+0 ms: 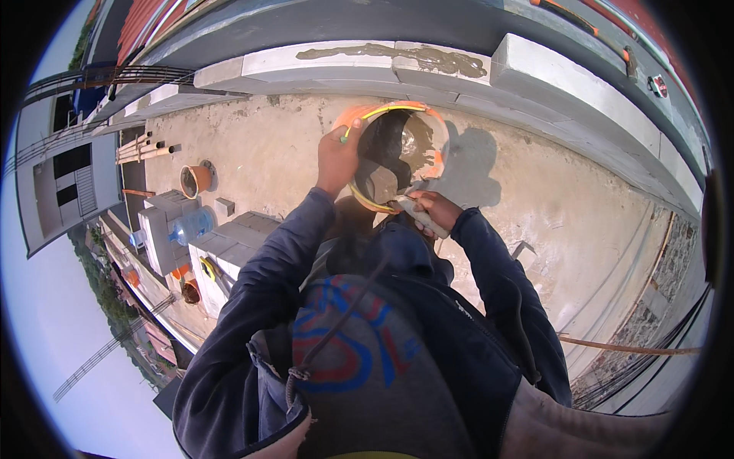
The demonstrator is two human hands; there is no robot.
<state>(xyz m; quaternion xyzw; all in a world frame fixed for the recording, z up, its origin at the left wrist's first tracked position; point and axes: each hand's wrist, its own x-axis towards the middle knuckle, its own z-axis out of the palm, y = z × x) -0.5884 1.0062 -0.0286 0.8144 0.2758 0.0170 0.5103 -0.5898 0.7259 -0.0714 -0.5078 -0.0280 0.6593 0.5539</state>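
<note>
An orange bucket (437,125) with a yellow-green rim band sits in front of me, tilted toward me. Wet grey mortar (417,145) coats its inside. On its left, my left hand (338,162) is closed around the rim. My right hand (437,206) grips the mortar-smeared handle of a trowel (378,182) at the near rim. Its broad grey blade appears to reach into the bucket, partly in shadow. Beyond the bucket runs a low wall of pale blocks (321,69), with a band of fresh mortar (440,60) along its top.
One block (535,65) stands higher on the wall at right. A hammer-like tool with an orange handle (566,15) lies on the ledge behind. At left are stacked blocks (233,241), a clear water jug (193,226), another bucket (196,180) and several poles (141,149).
</note>
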